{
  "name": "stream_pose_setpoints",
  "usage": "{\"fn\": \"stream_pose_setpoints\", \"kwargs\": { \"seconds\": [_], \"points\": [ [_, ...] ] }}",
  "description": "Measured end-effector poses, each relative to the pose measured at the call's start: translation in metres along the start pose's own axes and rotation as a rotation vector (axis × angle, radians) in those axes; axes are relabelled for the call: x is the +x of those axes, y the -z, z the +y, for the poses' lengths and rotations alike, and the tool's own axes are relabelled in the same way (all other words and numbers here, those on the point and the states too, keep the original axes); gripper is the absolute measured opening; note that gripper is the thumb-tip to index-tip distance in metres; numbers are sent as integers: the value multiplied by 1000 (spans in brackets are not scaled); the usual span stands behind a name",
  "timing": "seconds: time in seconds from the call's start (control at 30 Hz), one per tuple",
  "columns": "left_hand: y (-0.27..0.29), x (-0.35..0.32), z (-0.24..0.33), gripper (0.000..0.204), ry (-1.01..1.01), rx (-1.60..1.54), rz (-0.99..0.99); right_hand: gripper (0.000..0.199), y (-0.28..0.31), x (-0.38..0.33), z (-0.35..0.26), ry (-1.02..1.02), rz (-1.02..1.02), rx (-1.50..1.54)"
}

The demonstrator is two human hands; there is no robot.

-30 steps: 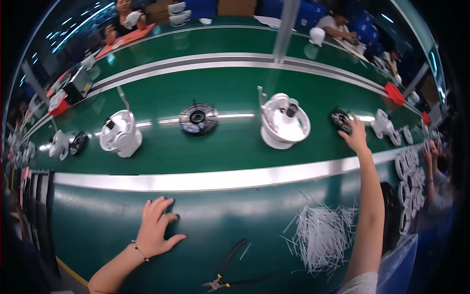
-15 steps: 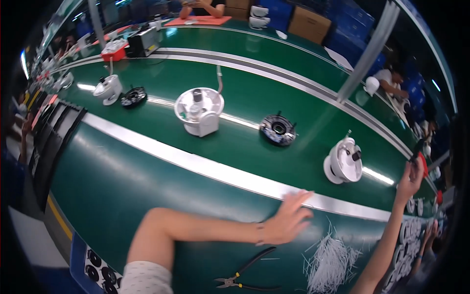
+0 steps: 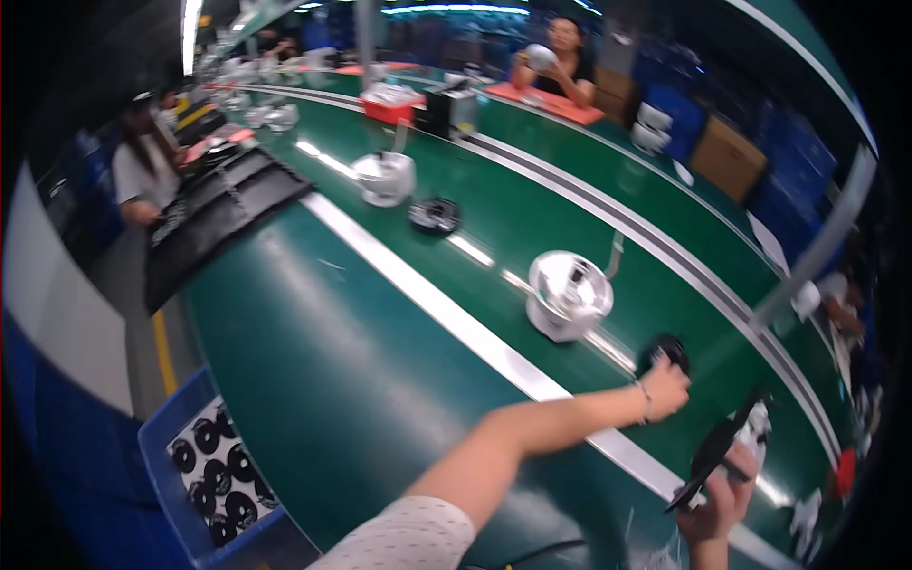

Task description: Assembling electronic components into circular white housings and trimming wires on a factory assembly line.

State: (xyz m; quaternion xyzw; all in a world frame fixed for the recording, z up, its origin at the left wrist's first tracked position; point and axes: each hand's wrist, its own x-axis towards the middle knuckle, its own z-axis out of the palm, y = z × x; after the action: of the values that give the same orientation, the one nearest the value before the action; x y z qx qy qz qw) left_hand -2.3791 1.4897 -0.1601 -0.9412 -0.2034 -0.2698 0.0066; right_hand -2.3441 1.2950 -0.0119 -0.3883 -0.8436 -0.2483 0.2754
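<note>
1. The left hand (image 3: 665,391) reaches past the worktop (image 3: 323,361) and over the pale strip (image 3: 427,296) along the conveyor's near edge. Its fingertips are close together on the near rim of a black round part (image 3: 666,350); blur hides whether they grip it or only touch it.
2. That black round part is on the green conveyor (image 3: 494,204), about midway between its near and far edges.
3. The right hand (image 3: 724,499) is clamped on a black disc (image 3: 708,461), thumb and fingers around it. The disc is tilted, seen almost edge-on, over the conveyor's near edge; a pale, blurred piece (image 3: 757,423) shows just beside it.
4. Next to the black round part, toward the conveyor's left end, stands a white bowl-shaped housing (image 3: 568,296) with a thin upright strip at its side.
5. Farther left along the conveyor are another black round part (image 3: 435,216) and a second white housing (image 3: 384,179), near each other.
6. A blue crate (image 3: 157,446) holding black ring-like parts (image 3: 217,475) stands beside the worktop's near left corner. A black tray (image 3: 228,204) lies across the worktop's left end.
7. Beyond the conveyor's far edge, a person (image 3: 560,71) holds a rounded white piece (image 3: 541,57).
</note>
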Motion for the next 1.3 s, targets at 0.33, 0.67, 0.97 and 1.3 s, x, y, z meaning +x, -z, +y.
{"fn": "stream_pose_setpoints", "kwargs": {
  "seconds": [0.33, 0.67, 0.97, 1.3],
  "points": [
    [131, -168, -21, 12, -200, -37, -75, 19, -29, 55, -47, 108, 1, 322],
    [285, -398, -118, 10, 345, 264, 183, 33, -177, 102, -136, 336, -474, 630],
    [313, -415, -172, 16, 647, 453, 390, 55, -193, 164, -188, 277, -269, 597],
    [230, -297, -62, 31, -174, -262, 131, 105, -20, 53, -189, -48, -1298, 350]
  ]
}}
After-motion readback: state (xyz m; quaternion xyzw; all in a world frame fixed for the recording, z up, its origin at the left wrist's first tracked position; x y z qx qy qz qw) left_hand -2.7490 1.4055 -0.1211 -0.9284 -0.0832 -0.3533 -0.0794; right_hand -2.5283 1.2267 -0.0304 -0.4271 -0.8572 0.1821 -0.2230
